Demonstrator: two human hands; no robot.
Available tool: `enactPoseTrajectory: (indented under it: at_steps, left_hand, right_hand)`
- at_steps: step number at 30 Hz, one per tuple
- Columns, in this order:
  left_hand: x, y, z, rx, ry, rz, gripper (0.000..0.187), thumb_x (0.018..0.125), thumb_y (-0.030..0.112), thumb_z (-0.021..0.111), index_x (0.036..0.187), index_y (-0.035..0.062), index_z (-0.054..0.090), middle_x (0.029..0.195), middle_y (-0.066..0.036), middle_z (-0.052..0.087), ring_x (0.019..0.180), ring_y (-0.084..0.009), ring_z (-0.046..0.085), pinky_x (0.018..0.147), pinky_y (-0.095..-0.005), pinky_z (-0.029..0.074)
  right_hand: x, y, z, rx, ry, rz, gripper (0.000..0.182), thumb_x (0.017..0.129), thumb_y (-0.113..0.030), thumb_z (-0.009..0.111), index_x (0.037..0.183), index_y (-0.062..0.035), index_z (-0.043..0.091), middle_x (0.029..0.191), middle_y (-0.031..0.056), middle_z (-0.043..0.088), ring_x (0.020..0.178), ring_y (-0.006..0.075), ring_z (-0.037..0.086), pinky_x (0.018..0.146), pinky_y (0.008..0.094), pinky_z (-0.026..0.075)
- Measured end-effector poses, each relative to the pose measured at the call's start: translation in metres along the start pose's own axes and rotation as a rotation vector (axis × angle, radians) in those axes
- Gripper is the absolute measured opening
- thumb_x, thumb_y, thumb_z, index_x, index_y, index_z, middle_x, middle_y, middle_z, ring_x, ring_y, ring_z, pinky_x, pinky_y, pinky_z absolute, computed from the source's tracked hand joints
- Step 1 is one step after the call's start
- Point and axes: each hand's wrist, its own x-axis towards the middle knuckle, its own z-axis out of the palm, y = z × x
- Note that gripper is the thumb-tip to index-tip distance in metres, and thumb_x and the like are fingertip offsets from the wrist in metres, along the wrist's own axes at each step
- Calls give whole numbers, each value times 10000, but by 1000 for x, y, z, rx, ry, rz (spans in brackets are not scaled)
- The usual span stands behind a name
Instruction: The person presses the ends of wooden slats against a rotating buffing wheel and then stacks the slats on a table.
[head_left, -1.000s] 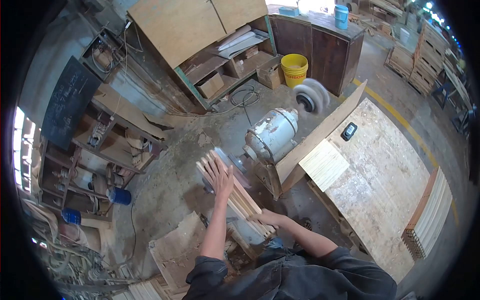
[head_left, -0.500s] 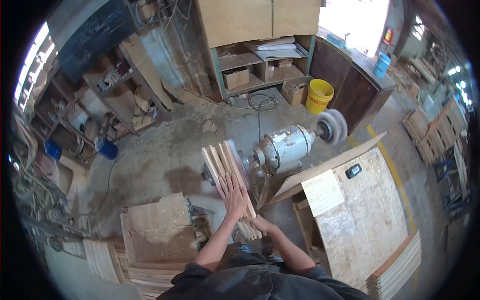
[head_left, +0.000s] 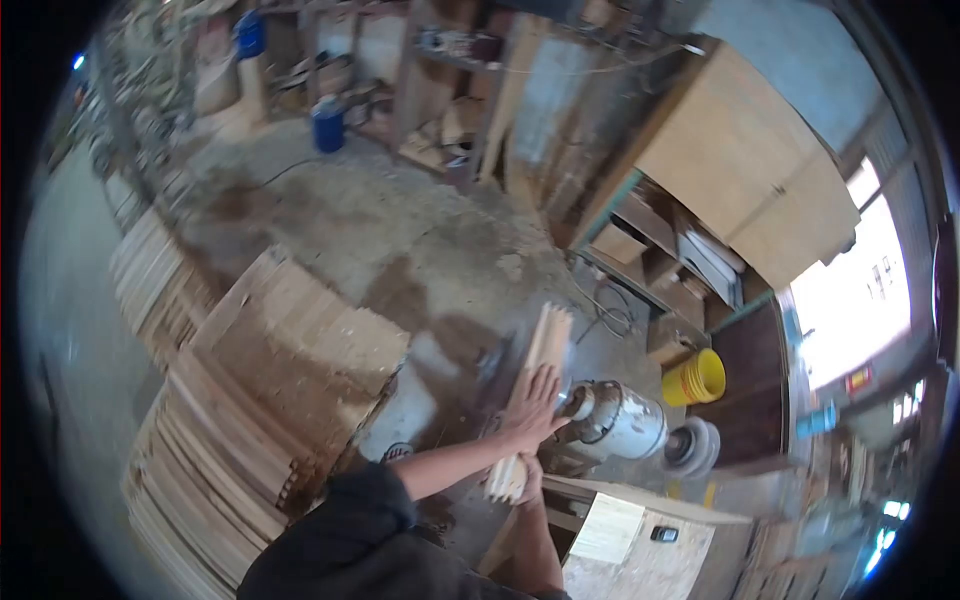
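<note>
A bundle of pale wooden strips (head_left: 548, 345) slants across the view beside the motor's left end. My left hand (head_left: 532, 408) lies flat on top of it, fingers stretched out and slightly apart. Around the near end of the strips, my right hand (head_left: 531, 480) is closed; its fingers are partly hidden. The worn white motor (head_left: 630, 422) stands to the right of the bundle, with a pale buffing wheel (head_left: 692, 447) on its right shaft. At its left end, a blurred round wheel (head_left: 503, 370) is partly hidden by the strips.
A board-topped stand (head_left: 300, 330) and stacked wooden strips (head_left: 200, 450) are at the left. At lower right, a worktable (head_left: 665, 570) holds a small black device (head_left: 664, 534). A yellow bucket (head_left: 695, 378) stands by the cabinet (head_left: 745, 150); a cable lies on the floor.
My view has swung left and tilted, so the motor and worktable appear lower and farther right. The bundle's visible faces have changed. Both hands stay on it.
</note>
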Motion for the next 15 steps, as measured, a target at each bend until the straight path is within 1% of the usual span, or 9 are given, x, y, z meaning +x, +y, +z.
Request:
enactPoseTrajectory:
  at_steps: [2, 4, 5, 7, 8, 9, 11, 12, 15]
  left_hand:
    - [27, -12, 4, 30, 49, -73, 894, 951, 641, 458, 1505, -55, 375, 1594, -247, 302, 1511, -402, 190, 1228, -567, 123]
    - [38, -22, 0, 7, 63, -64, 918, 950, 665, 425, 1540, -32, 326, 1598, -232, 305, 1515, -396, 183, 1244, -553, 74]
    - [35, -22, 1, -2, 59, -80, 918, 950, 665, 425, 1540, -32, 326, 1598, -232, 305, 1515, -396, 183, 1244, -553, 74]
    - [31, -22, 7, 35, 83, -46, 917, 950, 683, 405, 1548, -7, 328, 1601, -219, 306, 1510, -386, 199, 1246, -546, 73]
    - [23, -19, 6, 48, 110, -41, 900, 959, 675, 394, 1530, -20, 360, 1584, -206, 350, 1504, -371, 229, 1232, -545, 129]
    - [16, -16, 4, 43, 102, -44, 900, 959, 675, 394, 1530, -20, 360, 1584, -206, 350, 1504, -371, 229, 1232, -545, 129]
    - [0, -8, 0, 78, 60, -17, 905, 960, 678, 387, 1537, -18, 350, 1608, -198, 314, 1514, -375, 201, 1237, -543, 113]
    - [-8, -5, -3, 76, 53, -14, 905, 960, 678, 387, 1537, -18, 350, 1608, -198, 314, 1514, -375, 201, 1237, -543, 113]
    - [-36, 6, -10, 62, -23, -6, 913, 961, 674, 389, 1539, -31, 337, 1629, -206, 267, 1528, -379, 160, 1240, -544, 93]
  right_hand:
    - [22, -29, -7, -67, 64, -42, 571, 939, -466, 545, 1247, 10, 607, 1058, 211, 719, 871, 385, 717, 789, 530, 593]
    - [35, -40, 11, -102, 128, -74, 580, 933, -490, 558, 1239, 1, 606, 1018, 193, 725, 828, 365, 718, 748, 498, 603]
    - [35, -36, 16, -105, 137, -58, 580, 933, -490, 558, 1239, 1, 606, 1018, 193, 725, 828, 365, 718, 748, 498, 603]
    - [35, -23, 21, -77, 117, -129, 568, 928, -486, 570, 1230, -8, 611, 1011, 189, 724, 806, 362, 715, 739, 495, 604]
    - [29, -14, 22, -18, 192, -144, 599, 920, -524, 577, 1235, -14, 603, 997, 190, 721, 790, 365, 714, 712, 501, 605]
    - [26, -5, 23, -13, 200, -140, 599, 920, -524, 577, 1235, -14, 603, 997, 190, 721, 790, 365, 714, 712, 501, 605]
    - [10, 16, 5, -54, 262, -161, 658, 905, -582, 582, 1240, -16, 591, 980, 193, 717, 784, 370, 712, 688, 512, 603]
    - [4, 24, -8, 26, 174, -128, 746, 875, -601, 559, 1285, 22, 560, 1025, 248, 692, 859, 419, 692, 763, 561, 583]
    - [-15, 54, -4, 130, 154, -123, 746, 879, -604, 548, 1277, 27, 564, 1024, 250, 693, 862, 418, 693, 766, 543, 587]
